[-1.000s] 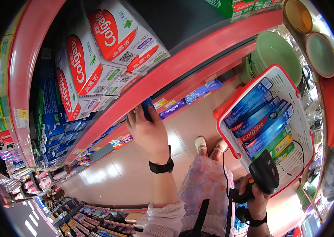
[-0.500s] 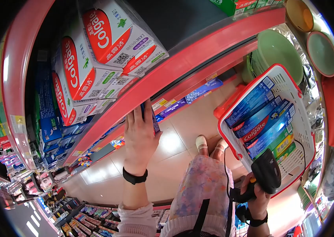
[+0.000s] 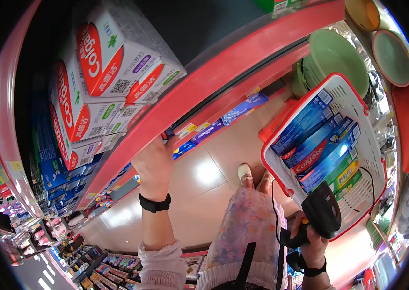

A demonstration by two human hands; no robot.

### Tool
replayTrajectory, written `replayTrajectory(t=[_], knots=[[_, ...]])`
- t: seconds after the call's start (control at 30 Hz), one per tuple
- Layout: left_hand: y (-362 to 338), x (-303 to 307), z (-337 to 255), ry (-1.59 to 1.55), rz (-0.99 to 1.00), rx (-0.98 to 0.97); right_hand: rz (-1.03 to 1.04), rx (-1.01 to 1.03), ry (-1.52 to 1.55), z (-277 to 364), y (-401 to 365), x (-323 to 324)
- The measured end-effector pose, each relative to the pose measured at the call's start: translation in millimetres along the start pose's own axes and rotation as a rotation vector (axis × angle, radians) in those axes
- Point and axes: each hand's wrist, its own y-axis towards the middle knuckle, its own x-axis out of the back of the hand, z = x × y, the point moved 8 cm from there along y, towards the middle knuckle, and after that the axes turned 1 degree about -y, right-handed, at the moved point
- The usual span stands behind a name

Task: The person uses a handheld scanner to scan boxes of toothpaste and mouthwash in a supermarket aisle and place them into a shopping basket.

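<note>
My left hand (image 3: pixel 152 162), with a black band on its wrist, reaches in under the red shelf edge (image 3: pixel 175 96). The shelf hides its fingers, and a small dark piece of a box (image 3: pixel 168 134) shows beside them; whether the hand grips it I cannot tell. My right hand (image 3: pixel 314 246) is wrapped round the handle of a black barcode scanner (image 3: pixel 324 210), whose head overlaps the near edge of a white basket with a red rim (image 3: pixel 263 157). Inside the basket lie several toothpaste boxes (image 3: pixel 311 155), mostly blue, with a green-and-yellow one (image 3: pixel 347 175) at the near side.
Stacked white and red Colgate boxes (image 3: pixel 100 67) stand on the shelf at upper left, with blue boxes (image 3: pixel 59 181) beyond them. Along a lower shelf runs a row of blue and purple boxes (image 3: pixel 228 118). Green basins (image 3: pixel 337 63) sit behind the basket, above the tiled floor (image 3: pixel 204 193).
My left hand has moved slightly left and deeper under the shelf edge, taking the dark box by it mostly out of sight. My right hand still holds the scanner over the basket.
</note>
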Motion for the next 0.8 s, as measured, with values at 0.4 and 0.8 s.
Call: replayTrajectory(t=[0.4, 0.8], knots=[[5.6, -16.2, 5.4, 0.092, -0.002, 0.007, -0.034, -0.056, 0.075, 6.0, 3.6, 17.6], [-40.1, 55.3, -248.5, -1.054, 0.374, -0.505, -0.064, 0.017, 0.345, 7.2, -5.9, 67.1]])
